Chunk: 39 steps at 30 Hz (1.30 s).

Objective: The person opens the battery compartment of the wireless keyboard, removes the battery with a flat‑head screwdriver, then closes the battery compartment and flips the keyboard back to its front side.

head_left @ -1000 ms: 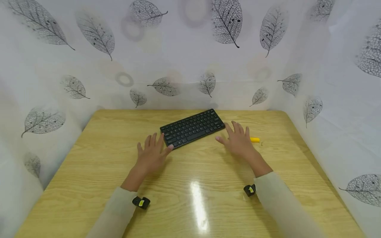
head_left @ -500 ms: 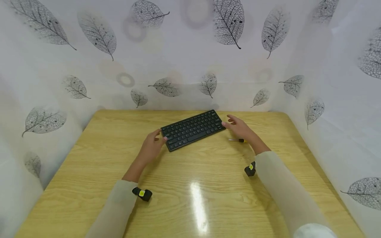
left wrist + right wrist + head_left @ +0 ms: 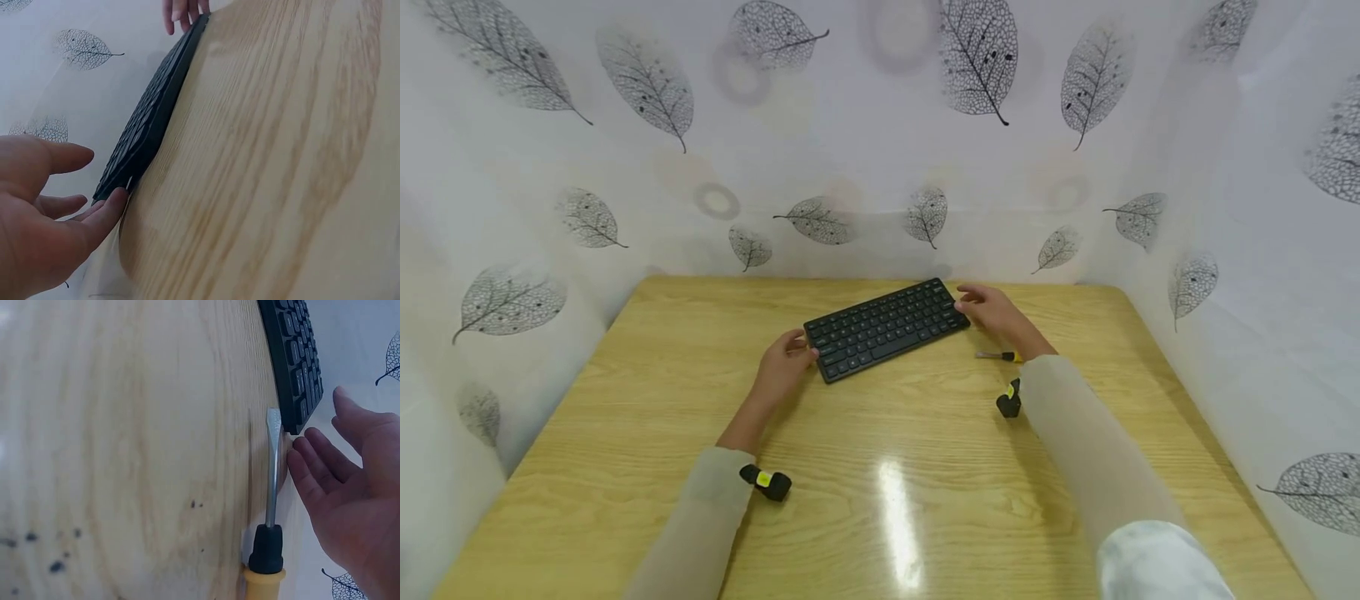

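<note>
A black compact keyboard (image 3: pixel 887 331) lies slanted on the wooden table. My left hand (image 3: pixel 778 371) is at its left end, with fingertips right at the edge. In the left wrist view, the thumb of that hand (image 3: pixel 37 219) stands apart from the keys of the keyboard (image 3: pixel 140 128). At the opposite end is my right hand (image 3: pixel 996 317), fingers bent loosely. The right wrist view has this hand's (image 3: pixel 359 469) fingertips close by the keyboard's corner (image 3: pixel 300 369), thumb raised off the keys. A flat-blade screwdriver (image 3: pixel 272 475) lies beside that corner, its yellow handle partly out of frame.
The wooden table (image 3: pixel 700 533) reaches back to a white curtain (image 3: pixel 850 150) printed with dark leaves, which also hangs at both sides. Small dark specks (image 3: pixel 56 565) mark the tabletop in the right wrist view. Each sleeve cuff carries a black wrist camera (image 3: pixel 766 482).
From spread out, both hands have drawn in to the keyboard's two ends, fingers now bent. The right hand has moved forward and off the screwdriver, whose blade now shows. The keyboard has barely shifted.
</note>
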### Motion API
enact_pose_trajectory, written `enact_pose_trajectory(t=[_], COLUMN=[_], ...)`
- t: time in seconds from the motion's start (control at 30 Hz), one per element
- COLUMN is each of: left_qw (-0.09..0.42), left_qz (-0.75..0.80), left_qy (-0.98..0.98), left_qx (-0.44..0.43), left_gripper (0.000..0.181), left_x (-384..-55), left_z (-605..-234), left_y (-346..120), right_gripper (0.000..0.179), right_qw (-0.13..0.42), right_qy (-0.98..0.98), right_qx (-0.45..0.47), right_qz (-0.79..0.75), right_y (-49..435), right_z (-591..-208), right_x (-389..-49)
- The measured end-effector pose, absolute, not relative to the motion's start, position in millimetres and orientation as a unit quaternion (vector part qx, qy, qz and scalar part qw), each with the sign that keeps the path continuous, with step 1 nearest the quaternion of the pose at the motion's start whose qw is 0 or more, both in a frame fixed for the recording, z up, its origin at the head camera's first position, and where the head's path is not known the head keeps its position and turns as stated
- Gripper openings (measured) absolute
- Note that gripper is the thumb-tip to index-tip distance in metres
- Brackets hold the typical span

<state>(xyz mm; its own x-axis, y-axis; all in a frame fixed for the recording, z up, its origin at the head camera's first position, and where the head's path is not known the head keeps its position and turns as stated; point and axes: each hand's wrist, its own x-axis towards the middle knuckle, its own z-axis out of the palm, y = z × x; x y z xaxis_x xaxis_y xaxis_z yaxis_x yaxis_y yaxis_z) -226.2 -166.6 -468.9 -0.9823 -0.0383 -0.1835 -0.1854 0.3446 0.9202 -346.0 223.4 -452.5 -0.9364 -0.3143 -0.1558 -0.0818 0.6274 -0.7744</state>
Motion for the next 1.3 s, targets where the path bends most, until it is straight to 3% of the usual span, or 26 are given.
enact_pose_trajectory(t=[0.27, 0.53, 1.3], left_qw=[0.06, 0.027, -0.004], left_qz=[0.606, 0.606, 0.575], left_qy=[0.79, 0.792, 0.812], left_qx=[-0.069, -0.071, -0.095], left_gripper=[0.067, 0.056, 0.04], left_x=[-227, -227, -228], left_z=[-476, -482, -480], left_y=[-163, -158, -152], right_gripper=[0.05, 0.046, 0.044], right_qw=[0.13, 0.123, 0.125], right_qy=[0.895, 0.892, 0.888], right_qx=[-0.125, -0.102, -0.083], right_qz=[-0.409, -0.422, -0.434], right_y=[213, 209, 205], right_z=[-454, -458, -461], right_x=[-358, -362, -363])
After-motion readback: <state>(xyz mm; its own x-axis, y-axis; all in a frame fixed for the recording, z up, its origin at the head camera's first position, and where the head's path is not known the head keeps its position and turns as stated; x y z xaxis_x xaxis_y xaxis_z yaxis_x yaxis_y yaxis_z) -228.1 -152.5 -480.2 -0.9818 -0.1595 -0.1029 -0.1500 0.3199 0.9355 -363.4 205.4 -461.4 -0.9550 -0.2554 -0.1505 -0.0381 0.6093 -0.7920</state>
